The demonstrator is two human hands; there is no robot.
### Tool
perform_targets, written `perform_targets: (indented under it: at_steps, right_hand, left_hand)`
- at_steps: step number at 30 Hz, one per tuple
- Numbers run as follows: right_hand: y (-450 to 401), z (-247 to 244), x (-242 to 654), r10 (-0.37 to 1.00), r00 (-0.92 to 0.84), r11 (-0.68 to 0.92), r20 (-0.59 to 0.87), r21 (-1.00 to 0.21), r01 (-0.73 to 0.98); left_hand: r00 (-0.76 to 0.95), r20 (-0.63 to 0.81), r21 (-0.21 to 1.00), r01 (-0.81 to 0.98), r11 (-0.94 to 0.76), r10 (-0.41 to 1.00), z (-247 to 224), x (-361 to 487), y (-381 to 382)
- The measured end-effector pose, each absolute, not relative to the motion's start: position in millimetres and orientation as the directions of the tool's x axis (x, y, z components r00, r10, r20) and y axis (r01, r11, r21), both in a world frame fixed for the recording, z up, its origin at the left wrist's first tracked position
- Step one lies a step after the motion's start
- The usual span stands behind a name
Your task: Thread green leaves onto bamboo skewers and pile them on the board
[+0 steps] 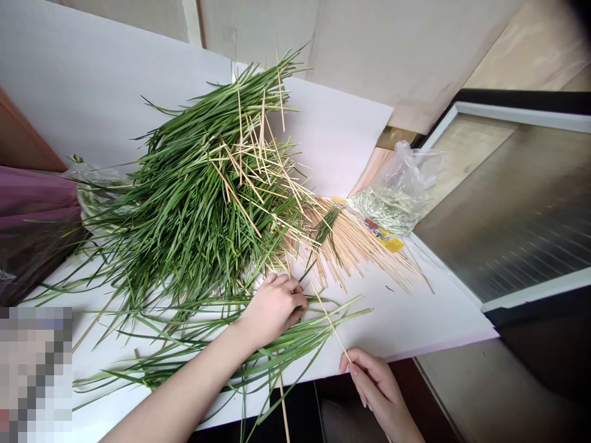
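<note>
My right hand (376, 384), at the table's front edge, pinches a thin bamboo skewer (333, 326) between thumb and fingers. The skewer slants up and left, its tip over the cut ends of a loose bunch of garlic chives (305, 341). My left hand (277, 301) is closed, its fingers curled down among the green blades of this front bunch; the fingertips are partly hidden. Just beyond it lies a large heap of garlic chives (184, 203), with several bamboo skewers strewn over its stem ends. Another skewer (283, 409) sticks out past the front edge under the bunch.
Many loose skewers (364, 246) fan out on the white table (415, 320). Behind them stands a clear plastic bag (392, 191) with pale contents, beside a yellow packet (390, 240). A ribbed glass panel (521, 203) borders the right; purple cloth (37, 203) is at left.
</note>
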State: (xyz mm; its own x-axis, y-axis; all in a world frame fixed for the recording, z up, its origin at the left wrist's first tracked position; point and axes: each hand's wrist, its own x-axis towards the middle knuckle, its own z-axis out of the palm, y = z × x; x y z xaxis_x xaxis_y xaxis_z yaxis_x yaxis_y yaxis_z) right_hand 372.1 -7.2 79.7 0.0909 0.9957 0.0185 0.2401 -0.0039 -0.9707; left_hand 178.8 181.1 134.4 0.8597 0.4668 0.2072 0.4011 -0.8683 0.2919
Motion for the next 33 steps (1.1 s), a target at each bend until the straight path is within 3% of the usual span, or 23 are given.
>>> perform_targets:
  at_steps: [4,9,12,16,33]
  right_hand:
    - [-8,79,373,0.995,0.094,-0.002,0.021,-0.971,0.238]
    - [-8,77,374,0.995,0.093,0.005,0.028,-0.971,0.238]
    - [-8,77,374,0.996,0.088,0.001,0.022,-0.972,0.235]
    - [-9,77,374,0.996,0.087,-0.002,0.020,-0.971,0.240]
    - [-11,69,378,0.996,0.092,-0.007,0.017,-0.967,0.253]
  left_hand:
    - [0.834,0.214,0.356,0.418,-0.835,0.509,136,179,181]
    - [0.632,0.218,0.793,0.329,-0.512,0.743,137,177,188]
    - [0.561,0.188,0.936,0.146,-0.319,0.806,136,178,191]
    - [0.567,0.164,0.978,0.015,-0.209,0.808,134,182,188]
    - [0.550,0.114,0.991,-0.005,-0.133,0.828,135,183,186]
